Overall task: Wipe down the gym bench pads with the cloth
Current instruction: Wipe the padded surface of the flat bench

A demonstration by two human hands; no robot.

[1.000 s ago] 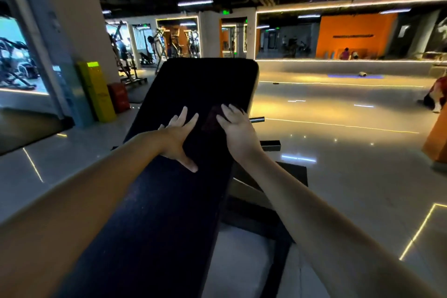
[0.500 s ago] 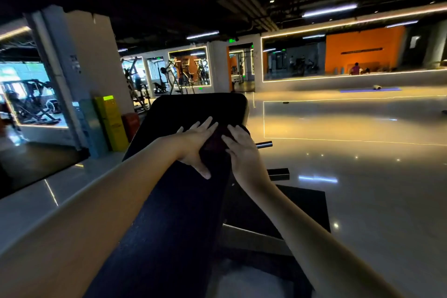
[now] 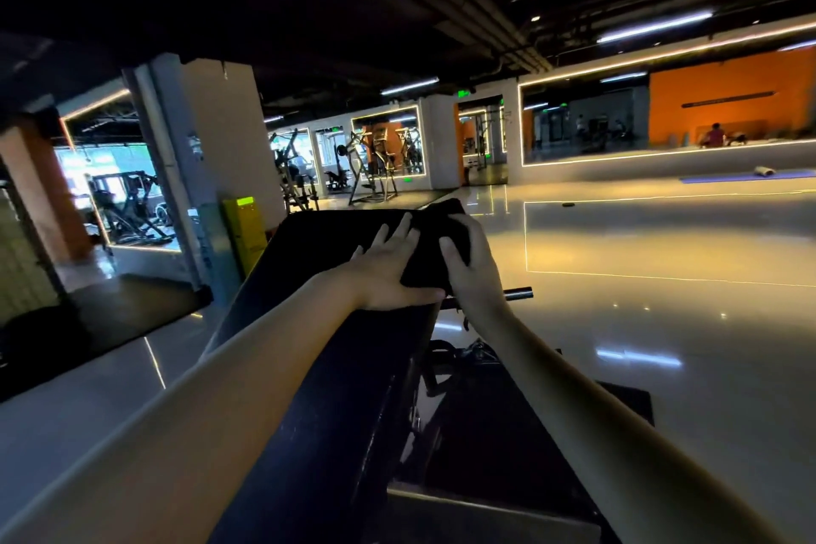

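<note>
The dark cloth lies bunched at the far right corner of the bench pad. The right hand grasps its right side with curled fingers. The left hand presses its left part, fingers straight and spread. A glossy floor lies around the bench.

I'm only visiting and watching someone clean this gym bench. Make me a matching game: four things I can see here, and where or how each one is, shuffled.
Things:
1 left hand
2 right hand
3 yellow box
4 purple mat

States:
A lying on the far floor
B fingers curled over the dark cloth
C standing near the white pillar
D flat, fingers straight, on the bench pad

Pairs: 1-D, 2-B, 3-C, 4-A.
</note>
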